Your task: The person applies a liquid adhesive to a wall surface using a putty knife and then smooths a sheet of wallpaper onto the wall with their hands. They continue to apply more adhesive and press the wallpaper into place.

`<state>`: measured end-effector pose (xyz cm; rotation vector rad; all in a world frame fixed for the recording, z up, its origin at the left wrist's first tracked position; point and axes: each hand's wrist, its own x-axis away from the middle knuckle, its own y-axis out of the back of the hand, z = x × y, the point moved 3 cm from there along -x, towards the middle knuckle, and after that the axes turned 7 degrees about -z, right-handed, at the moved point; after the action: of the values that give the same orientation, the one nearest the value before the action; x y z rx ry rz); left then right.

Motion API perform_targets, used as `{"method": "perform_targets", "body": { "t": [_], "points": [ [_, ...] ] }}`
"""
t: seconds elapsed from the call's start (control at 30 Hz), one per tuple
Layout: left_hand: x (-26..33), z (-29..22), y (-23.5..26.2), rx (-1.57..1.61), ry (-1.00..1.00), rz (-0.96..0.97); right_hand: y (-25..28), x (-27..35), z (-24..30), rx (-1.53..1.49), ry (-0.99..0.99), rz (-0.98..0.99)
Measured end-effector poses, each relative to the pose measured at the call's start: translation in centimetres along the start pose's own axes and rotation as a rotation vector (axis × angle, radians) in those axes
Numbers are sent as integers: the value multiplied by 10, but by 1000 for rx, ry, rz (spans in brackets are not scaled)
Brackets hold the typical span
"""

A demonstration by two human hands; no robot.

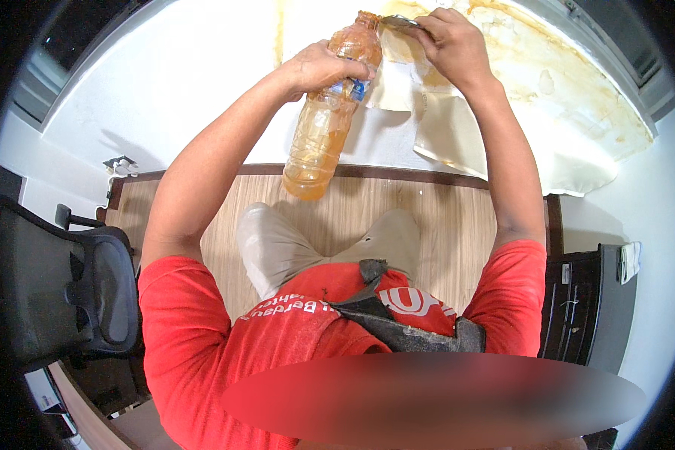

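Note:
My left hand [324, 69] is wrapped round a clear plastic bottle [324, 135] with a blue label and an amber residue or liquid inside. The bottle is tilted, its uncapped mouth toward the wall and its base toward me. In my right hand [455, 46] a small, shiny metal tool [402, 22] is pinched, its tip touching or very near the bottle's mouth. Whether it is a spoon or a flat blade I cannot tell. Behind both hands, a cream-coloured sheet of wall covering [454, 131] hangs loose from the stained wall [555, 75].
A black office chair [56, 289] stands at the left, near a wall socket with plugs [120, 164]. On the right is a dark cabinet [577, 307] with a folded cloth [630, 262] on it. Wood-look flooring [446, 225] meets a brown skirting board [397, 173].

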<state>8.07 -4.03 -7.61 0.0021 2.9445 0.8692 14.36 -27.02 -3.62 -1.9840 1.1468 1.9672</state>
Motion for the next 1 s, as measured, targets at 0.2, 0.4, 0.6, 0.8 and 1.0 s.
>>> {"method": "perform_targets", "body": {
  "t": [0.2,0.4,0.6,0.8,1.0],
  "points": [
    [4,-5,0,47,-37,30,31,25,-4,48,-110,67],
    [-5,7,-2,26,-47,14,7,57,-1,128,-19,421],
    [-2,0,-3,9,-61,13,-24,76,6,130,24,579],
    [-9,2,-2,19,-68,19,-40,78,-1,168,32,555],
    [-9,-5,2,16,-50,61,-34,63,-7,180,-31,385]
  ]
}}
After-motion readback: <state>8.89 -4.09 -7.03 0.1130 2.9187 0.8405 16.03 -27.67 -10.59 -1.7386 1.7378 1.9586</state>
